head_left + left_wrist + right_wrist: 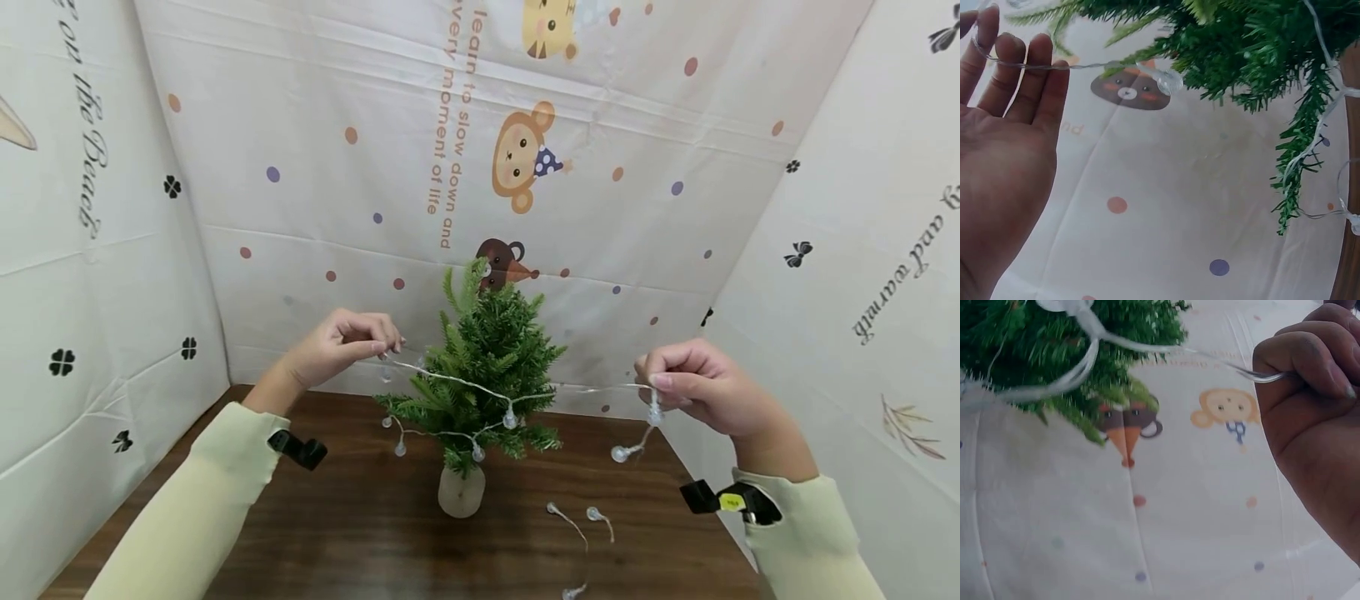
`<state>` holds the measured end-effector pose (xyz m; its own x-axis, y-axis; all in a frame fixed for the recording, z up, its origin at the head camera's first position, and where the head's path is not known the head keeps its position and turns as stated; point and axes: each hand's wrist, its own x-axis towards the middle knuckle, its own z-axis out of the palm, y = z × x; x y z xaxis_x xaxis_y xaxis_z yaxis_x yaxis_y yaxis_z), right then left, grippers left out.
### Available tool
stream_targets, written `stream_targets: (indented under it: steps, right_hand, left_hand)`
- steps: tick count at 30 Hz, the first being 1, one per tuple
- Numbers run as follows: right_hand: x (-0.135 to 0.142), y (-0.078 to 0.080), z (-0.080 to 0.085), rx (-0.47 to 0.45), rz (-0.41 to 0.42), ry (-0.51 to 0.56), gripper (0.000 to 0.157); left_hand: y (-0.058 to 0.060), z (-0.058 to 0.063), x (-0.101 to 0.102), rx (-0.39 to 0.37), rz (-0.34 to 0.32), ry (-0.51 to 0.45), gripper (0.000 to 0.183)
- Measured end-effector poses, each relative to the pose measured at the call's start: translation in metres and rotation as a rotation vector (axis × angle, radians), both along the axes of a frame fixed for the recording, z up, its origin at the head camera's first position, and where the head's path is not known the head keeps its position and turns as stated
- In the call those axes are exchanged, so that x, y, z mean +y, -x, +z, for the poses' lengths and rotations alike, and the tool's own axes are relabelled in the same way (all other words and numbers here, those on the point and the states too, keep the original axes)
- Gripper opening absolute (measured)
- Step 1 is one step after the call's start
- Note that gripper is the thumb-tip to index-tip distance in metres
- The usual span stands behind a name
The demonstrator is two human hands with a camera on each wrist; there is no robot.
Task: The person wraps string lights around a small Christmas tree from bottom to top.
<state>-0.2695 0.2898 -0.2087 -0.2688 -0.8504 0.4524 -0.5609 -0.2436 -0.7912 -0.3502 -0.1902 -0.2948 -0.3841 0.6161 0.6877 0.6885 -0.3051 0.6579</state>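
A string of lights [465, 382] with clear round bulbs stretches across the front of a small green Christmas tree [495, 350]. At the tree's left, my left hand [341, 346] pinches the wire between thumb and fingertips. On the right, my right hand [697, 383] grips the other end of this stretch, and two bulbs dangle below it. One bulb [510, 415] hangs midway between the hands. A lower loop of the string, with bulbs [477, 452], lies along the bottom branches. In the right wrist view the wire [1210, 359] runs into the curled fingers.
The tree's pale wrapped base [461, 492] stands on a dark wood table [337, 517]. More bulbs of the string [594, 514] lie on the table at front right. Printed cloth [300, 208] walls in the back and both sides.
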Motion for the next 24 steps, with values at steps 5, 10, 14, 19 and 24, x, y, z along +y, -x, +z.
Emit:
stream_targets:
  steps: [5, 10, 14, 19, 24]
  right_hand:
    - [0.027, 0.000, -0.012, -0.016, 0.001, 0.059, 0.036]
    - [0.051, 0.003, -0.019, -0.067, 0.022, 0.107, 0.036]
    - [0.064, 0.008, -0.021, -0.084, 0.012, 0.132, 0.036]
    - [0.074, 0.014, -0.022, -0.127, -0.012, 0.155, 0.038]
    - [0.078, 0.019, -0.023, -0.170, -0.017, 0.156, 0.039]
  left_hand:
    - [-0.010, 0.000, 0.007, 0.066, 0.125, 0.108, 0.025]
    - [-0.019, 0.000, 0.014, 0.058, 0.185, 0.189, 0.020]
    - [-0.021, -0.003, 0.018, 0.082, 0.201, 0.231, 0.018]
    - [-0.023, -0.005, 0.022, 0.105, 0.254, 0.221, 0.021]
    - [-0.022, -0.004, 0.025, 0.109, 0.322, 0.182, 0.022]
